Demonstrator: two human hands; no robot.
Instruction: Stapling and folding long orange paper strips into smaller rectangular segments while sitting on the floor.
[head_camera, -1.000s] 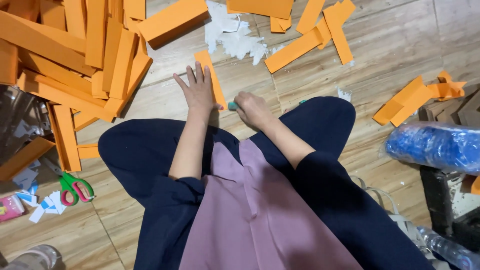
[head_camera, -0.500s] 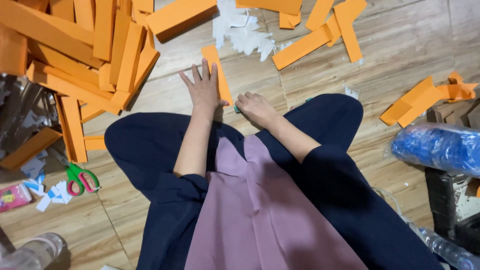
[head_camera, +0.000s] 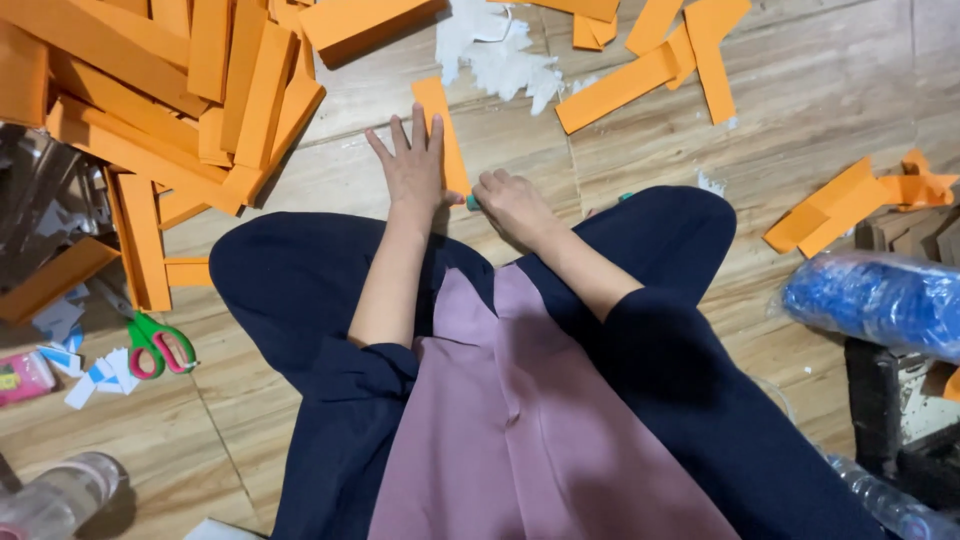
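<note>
Left hand (head_camera: 418, 172) flat, fingers spread, pinning a narrow orange foam-sheet strip (head_camera: 444, 132) to the wooden floor (head_camera: 820, 90). Right hand (head_camera: 510, 203) fisted on a small teal tool (head_camera: 471, 202) at the strip's near end. Strip likely light and floppy; hold flat.

Left hand (head_camera: 415, 170) flat, fingers spread; right hand (head_camera: 508, 203) fisted.

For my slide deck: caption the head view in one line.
Seated on a wooden floor, left hand flattens an orange strip while right hand grips a small green tool.
</note>
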